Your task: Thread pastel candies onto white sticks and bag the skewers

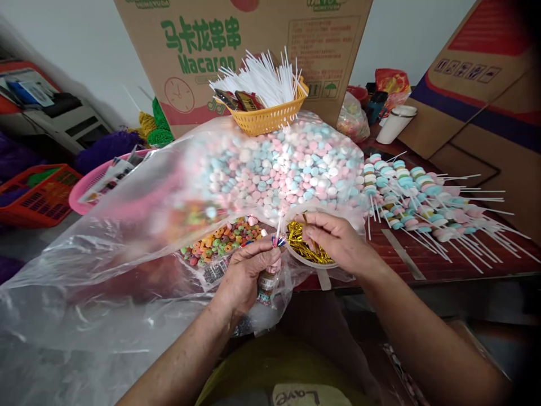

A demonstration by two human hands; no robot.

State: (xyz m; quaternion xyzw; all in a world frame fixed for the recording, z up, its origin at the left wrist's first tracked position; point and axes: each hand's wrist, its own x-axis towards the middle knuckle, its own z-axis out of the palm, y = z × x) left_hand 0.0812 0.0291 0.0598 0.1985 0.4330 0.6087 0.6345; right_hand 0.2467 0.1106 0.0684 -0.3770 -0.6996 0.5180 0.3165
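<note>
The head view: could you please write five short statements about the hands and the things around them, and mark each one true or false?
1. The left hand holds a wrapped candy stick. True.
2. The right hand is away from the bowl. False: it is at the bowl, by the gold strips.
3. The yellow basket holds white sticks. True.
4. The pile of candy sticks lies left of the bowl. False: it lies to the right.
5. The ring candies have several colours. True.
</note>
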